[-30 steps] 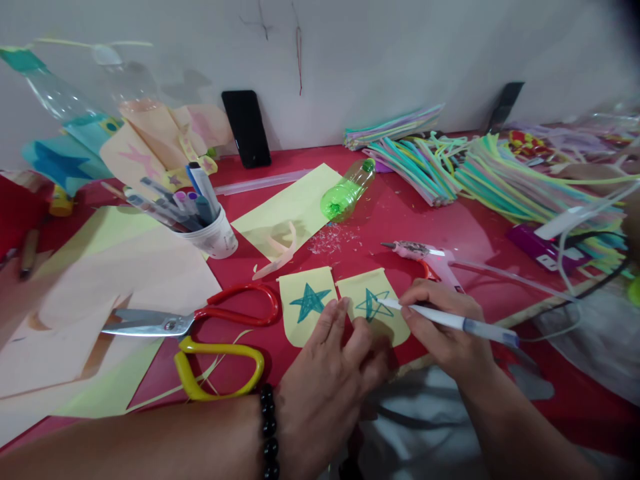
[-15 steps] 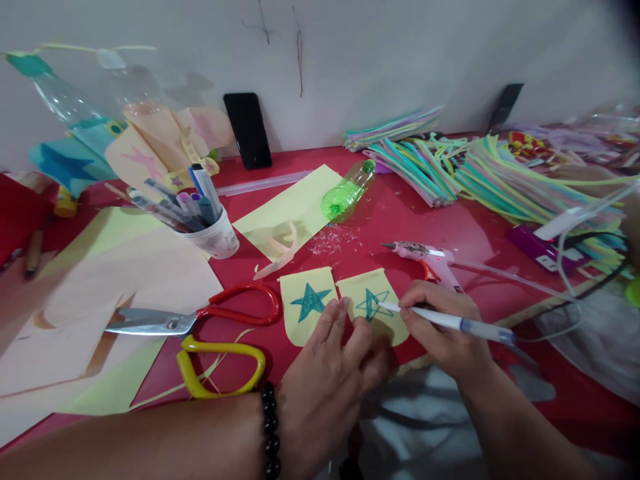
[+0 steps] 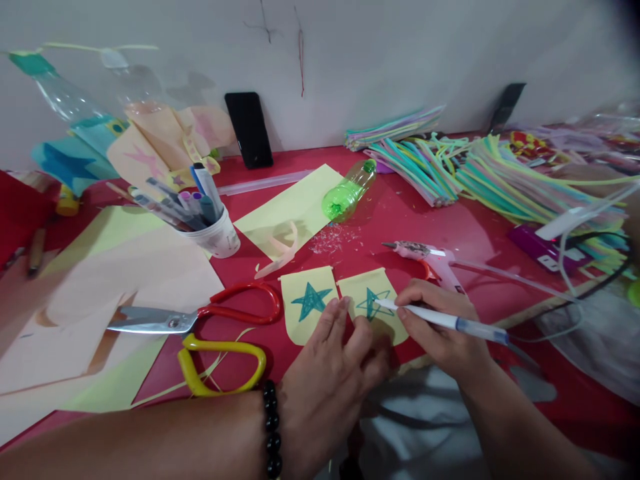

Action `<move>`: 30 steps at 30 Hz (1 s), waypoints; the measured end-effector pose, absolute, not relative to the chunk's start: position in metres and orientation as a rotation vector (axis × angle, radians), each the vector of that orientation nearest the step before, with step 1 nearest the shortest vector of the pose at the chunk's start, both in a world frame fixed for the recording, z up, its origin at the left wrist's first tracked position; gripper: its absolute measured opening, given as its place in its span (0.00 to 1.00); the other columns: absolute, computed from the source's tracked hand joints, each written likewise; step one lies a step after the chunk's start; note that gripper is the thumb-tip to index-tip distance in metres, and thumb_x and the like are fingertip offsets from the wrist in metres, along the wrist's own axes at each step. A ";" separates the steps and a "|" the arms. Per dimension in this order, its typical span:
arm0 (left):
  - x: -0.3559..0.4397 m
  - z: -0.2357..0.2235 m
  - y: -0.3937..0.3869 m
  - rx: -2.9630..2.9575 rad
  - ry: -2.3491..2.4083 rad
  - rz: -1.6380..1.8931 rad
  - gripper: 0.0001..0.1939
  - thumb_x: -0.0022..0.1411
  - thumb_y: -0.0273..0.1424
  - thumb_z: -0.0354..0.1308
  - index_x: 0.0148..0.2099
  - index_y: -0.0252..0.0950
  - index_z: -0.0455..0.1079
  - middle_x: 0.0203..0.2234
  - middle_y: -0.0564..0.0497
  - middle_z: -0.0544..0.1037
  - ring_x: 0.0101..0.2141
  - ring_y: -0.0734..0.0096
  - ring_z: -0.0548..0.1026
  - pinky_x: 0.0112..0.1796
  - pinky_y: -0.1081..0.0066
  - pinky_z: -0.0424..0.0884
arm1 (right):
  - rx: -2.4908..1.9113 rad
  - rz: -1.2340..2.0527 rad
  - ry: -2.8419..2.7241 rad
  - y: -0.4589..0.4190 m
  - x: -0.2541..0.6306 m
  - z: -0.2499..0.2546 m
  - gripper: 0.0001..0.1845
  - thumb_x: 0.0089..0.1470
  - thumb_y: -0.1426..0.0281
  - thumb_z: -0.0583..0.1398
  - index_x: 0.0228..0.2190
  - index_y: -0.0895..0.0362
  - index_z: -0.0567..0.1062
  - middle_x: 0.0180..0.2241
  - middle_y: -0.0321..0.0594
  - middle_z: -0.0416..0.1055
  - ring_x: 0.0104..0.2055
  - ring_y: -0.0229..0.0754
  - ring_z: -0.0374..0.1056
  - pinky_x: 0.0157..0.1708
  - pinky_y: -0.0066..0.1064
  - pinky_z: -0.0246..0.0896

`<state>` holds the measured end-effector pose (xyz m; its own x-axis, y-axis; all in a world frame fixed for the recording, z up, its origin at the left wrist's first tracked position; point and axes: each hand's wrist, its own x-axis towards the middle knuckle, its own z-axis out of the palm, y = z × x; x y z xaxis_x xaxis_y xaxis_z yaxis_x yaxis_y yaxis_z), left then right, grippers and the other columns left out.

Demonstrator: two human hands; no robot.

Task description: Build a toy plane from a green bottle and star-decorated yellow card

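Two small yellow paper pieces with rounded lower ends lie side by side on the red table. The left paper piece (image 3: pixel 295 320) bears a filled-in teal star; the right paper piece (image 3: pixel 397 325) has a star outline, partly coloured on its left. My left hand (image 3: pixel 335 373) lies with fingers outstretched on the papers, fingertips between the two stars. My right hand (image 3: pixel 445 327) is closed around a white marker pen (image 3: pixel 440 317), its tip touching the right star. Left of the papers rest scissors (image 3: pixel 235 303) with one red and one yellow handle.
A paper cup of markers (image 3: pixel 220 237) stands behind the scissors. A green-tinted plastic bottle (image 3: pixel 347 193) lies beside a yellow sheet (image 3: pixel 280 207). A pink glue gun (image 3: pixel 440 263) sits near my right hand. Bundles of pipe cleaners (image 3: pixel 525 177) and a phone (image 3: pixel 249 130) are farther back.
The marker has shifted very slightly left and its angle has changed a little, with its tip still on the right star. My left hand stays in place.
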<state>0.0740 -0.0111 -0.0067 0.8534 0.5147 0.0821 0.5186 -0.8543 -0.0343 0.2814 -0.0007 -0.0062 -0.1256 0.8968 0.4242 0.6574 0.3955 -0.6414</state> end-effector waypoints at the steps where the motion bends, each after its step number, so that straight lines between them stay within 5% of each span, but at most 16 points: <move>1: 0.074 -0.006 -0.011 -2.969 -0.835 -0.105 0.25 0.64 0.40 0.55 0.60 0.39 0.60 0.54 0.41 0.67 0.61 0.38 0.58 0.62 0.47 0.47 | -1.335 0.391 -1.862 -0.001 0.282 -0.006 0.06 0.52 0.76 0.58 0.26 0.55 0.70 0.22 0.33 0.67 0.23 0.34 0.63 0.26 0.28 0.57; 30: 0.075 -0.002 -0.011 -2.960 -0.833 -0.063 0.23 0.64 0.38 0.54 0.60 0.39 0.61 0.54 0.40 0.68 0.61 0.40 0.60 0.61 0.47 0.50 | -1.338 0.395 -1.851 -0.001 0.283 -0.008 0.06 0.52 0.76 0.57 0.25 0.55 0.70 0.23 0.33 0.68 0.24 0.35 0.64 0.25 0.29 0.58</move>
